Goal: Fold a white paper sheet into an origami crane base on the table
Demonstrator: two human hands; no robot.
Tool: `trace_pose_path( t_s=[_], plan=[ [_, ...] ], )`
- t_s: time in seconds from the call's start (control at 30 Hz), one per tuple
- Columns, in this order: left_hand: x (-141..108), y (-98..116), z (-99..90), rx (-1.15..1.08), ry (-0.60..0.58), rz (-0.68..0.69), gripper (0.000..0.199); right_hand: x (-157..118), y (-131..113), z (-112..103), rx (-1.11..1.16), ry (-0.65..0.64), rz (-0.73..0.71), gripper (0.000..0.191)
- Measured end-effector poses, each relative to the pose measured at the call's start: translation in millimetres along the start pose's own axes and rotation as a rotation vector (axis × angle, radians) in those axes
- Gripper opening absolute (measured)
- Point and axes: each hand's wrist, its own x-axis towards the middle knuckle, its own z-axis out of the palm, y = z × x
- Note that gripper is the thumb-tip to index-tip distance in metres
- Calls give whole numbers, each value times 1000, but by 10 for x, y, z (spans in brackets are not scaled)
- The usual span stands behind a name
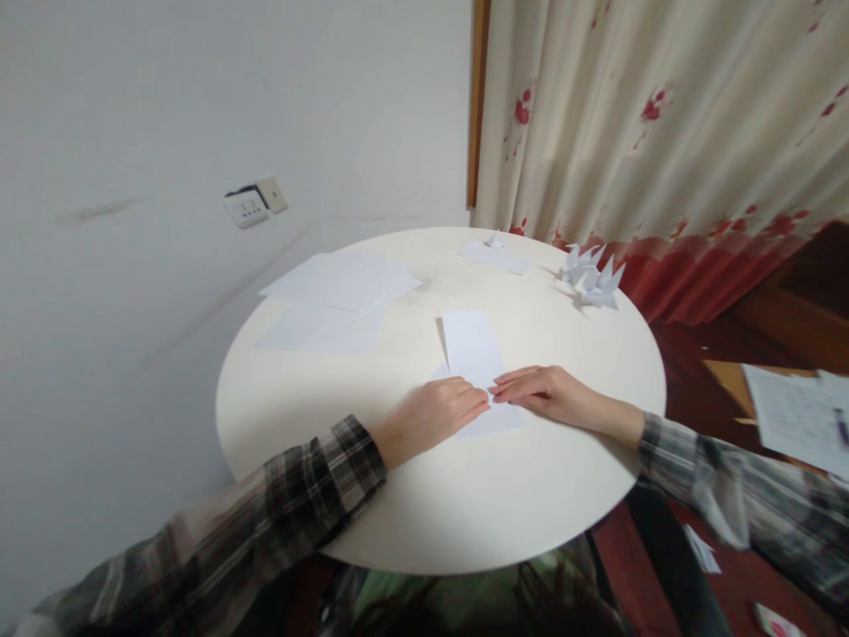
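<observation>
A white sheet of paper (470, 341) lies in front of me, partly folded, its far end standing slightly off the table. My left hand (441, 414) is closed at the near part of the sheet, fingers pressed together along the fold. Close beside it, almost fingertip to fingertip, my right hand (547, 392) has its thumb and fingers together on the same fold. Both hands cover part of the crease, and some of the lower layer shows below them.
A round white table (424, 522) carries loose paper sheets (332, 279) at the back left. Several folded paper cranes (597, 283) stand at the right edge. A small paper piece (494, 240) sits by another sheet (497, 258) at the back. Wall and curtain (637, 133) border the table.
</observation>
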Motion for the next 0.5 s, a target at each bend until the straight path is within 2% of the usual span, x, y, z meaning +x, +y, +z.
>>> trace_pose_path(
  t_s=[0.2,0.5],
  plan=[
    [34,-19,120,28,-102,-145,17,22,-27,-29,8,-70,39,27],
    [-1,-71,155,1,-146,-153,18,47,-103,-77,7,-176,78,38]
  ],
)
